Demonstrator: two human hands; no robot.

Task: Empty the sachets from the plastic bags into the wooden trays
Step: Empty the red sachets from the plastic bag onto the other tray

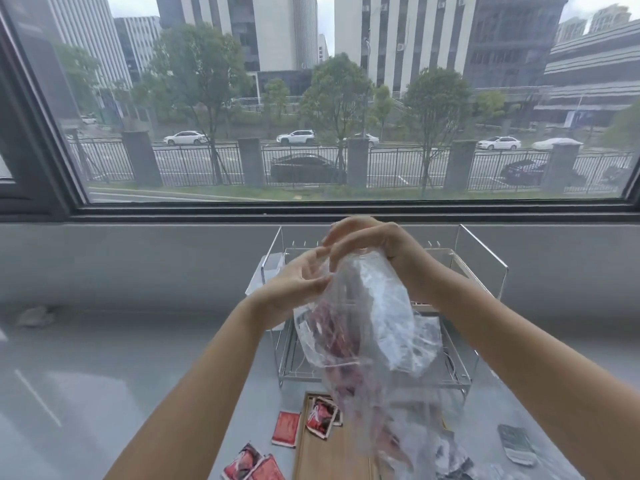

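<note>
Pinching grip from both hands: left hand (294,282) and right hand (367,244) nip the upturned end of the plastic bag (363,327) above the wooden tray (332,452). Thin, slippery and limp, it probably handles best by its corners while the light sachets (322,417) drop out.

No text, brand or number can be read anywhere: the red sachets (286,429) on the counter (104,375) show only blurred red, black and white print, and the grey packet (518,445) at the right is likewise too blurred to make out.
</note>
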